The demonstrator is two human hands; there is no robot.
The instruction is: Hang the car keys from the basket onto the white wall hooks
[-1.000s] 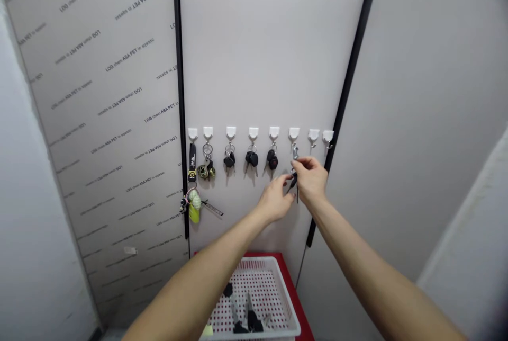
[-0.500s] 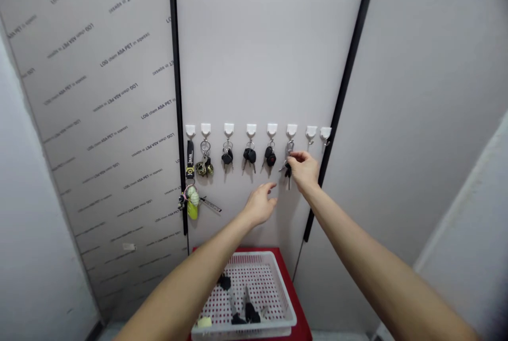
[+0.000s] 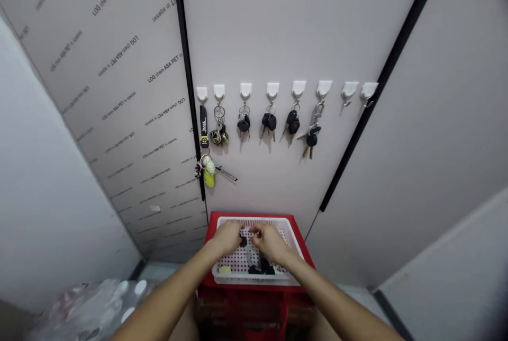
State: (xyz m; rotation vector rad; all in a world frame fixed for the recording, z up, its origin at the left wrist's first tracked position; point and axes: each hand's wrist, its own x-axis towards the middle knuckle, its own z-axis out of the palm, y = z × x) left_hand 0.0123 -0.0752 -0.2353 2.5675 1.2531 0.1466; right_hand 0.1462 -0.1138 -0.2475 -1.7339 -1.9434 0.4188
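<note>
Both hands are down in a white perforated basket that sits on a red stool. My left hand and my right hand meet over a black key, fingers curled around it. More black keys and a small yellow item lie in the basket. On the wall above runs a row of white hooks. Six of them carry key bunches; the newest bunch hangs on the sixth hook. The two hooks at the right are bare.
A black vertical strip divides the printed film-covered panel on the left from the grey panel with the hooks. A slanted black strip runs at the right. Crumpled clear plastic lies on the floor at the lower left.
My right hand let go of the key bunch, which now hangs on the sixth hook. Both hands dropped into the basket and closed on a key. My view tilted downward.
</note>
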